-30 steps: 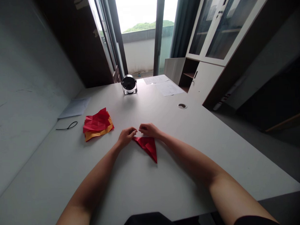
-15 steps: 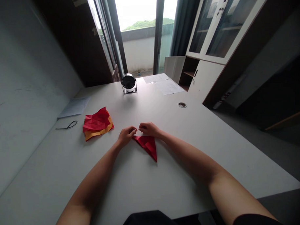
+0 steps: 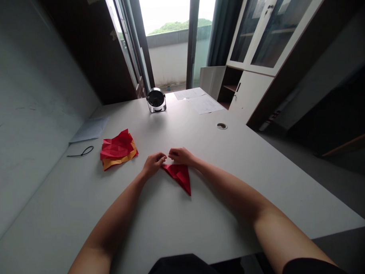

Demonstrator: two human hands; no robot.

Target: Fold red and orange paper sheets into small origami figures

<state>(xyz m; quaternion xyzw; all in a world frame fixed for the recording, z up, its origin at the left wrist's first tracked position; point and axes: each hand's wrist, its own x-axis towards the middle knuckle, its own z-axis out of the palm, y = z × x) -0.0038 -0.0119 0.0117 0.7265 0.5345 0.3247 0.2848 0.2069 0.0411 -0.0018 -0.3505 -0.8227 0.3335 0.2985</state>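
Note:
A sheet of red paper point(image 3: 180, 175), folded to a pointed triangle, lies on the white table point(image 3: 161, 225) with its tip toward me. At its upper left corner is my left hand point(image 3: 154, 162), fingers curled and closed on the paper's edge. My right hand point(image 3: 180, 155) rests along the paper's upper edge, its fingers bent and pinched together near the left fingertips. The small gap between the two hands shows bare tabletop. What exactly the right fingertips pinch is too small to see, and both hands cover part of the upper edge.
Creased red and orange papers point(image 3: 118, 149) lie in a pile to the left. Beside them are a black cable tie point(image 3: 81, 151) and a flat pale packet point(image 3: 90, 130). Farther back stand a round black-and-silver device point(image 3: 156, 99), printed sheets point(image 3: 203, 101) and a cable hole point(image 3: 221, 126).
Both hands and the folded red paper stay almost as they were. The whole view has shifted very slightly.

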